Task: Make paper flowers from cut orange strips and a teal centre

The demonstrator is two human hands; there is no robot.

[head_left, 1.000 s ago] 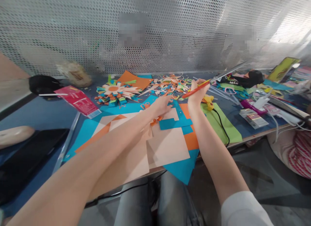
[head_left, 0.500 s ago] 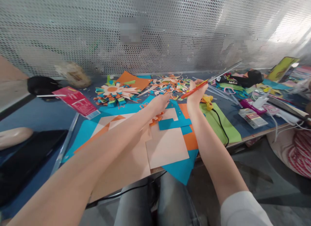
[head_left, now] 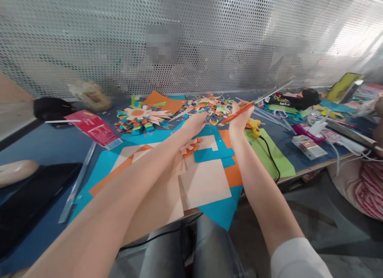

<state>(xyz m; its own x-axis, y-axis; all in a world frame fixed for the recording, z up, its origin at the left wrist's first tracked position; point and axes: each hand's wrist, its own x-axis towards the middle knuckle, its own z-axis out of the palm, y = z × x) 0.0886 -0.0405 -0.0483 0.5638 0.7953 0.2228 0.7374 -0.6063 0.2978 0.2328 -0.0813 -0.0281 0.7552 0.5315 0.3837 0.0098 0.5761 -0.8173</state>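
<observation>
My right hand [head_left: 240, 117] is wrapped round a pair of scissors [head_left: 237, 113] with red-orange handles; their long blades point up and to the right. My left hand [head_left: 196, 124] is closed at the near edge of a heap of paper scraps [head_left: 220, 105], and its fingertips are partly hidden, so what they pinch cannot be made out. Just below that hand lies a small orange and peach fringed paper piece [head_left: 189, 148]. Under both arms are peach sheets [head_left: 206, 182], blue sheets [head_left: 220, 214] and orange paper [head_left: 232, 176].
A layered paper flower [head_left: 139, 113] and an orange sheet [head_left: 163, 103] lie at the back left, near a pink carton [head_left: 94, 128]. On the right, a yellow glue gun [head_left: 254, 127] with a black cord rests on green paper [head_left: 277, 160]. A perforated metal panel [head_left: 191, 42] stands behind.
My left hand has shifted slightly up and left, uncovering more of the orange fringed piece. My right hand keeps hold of the scissors, almost unmoved.
</observation>
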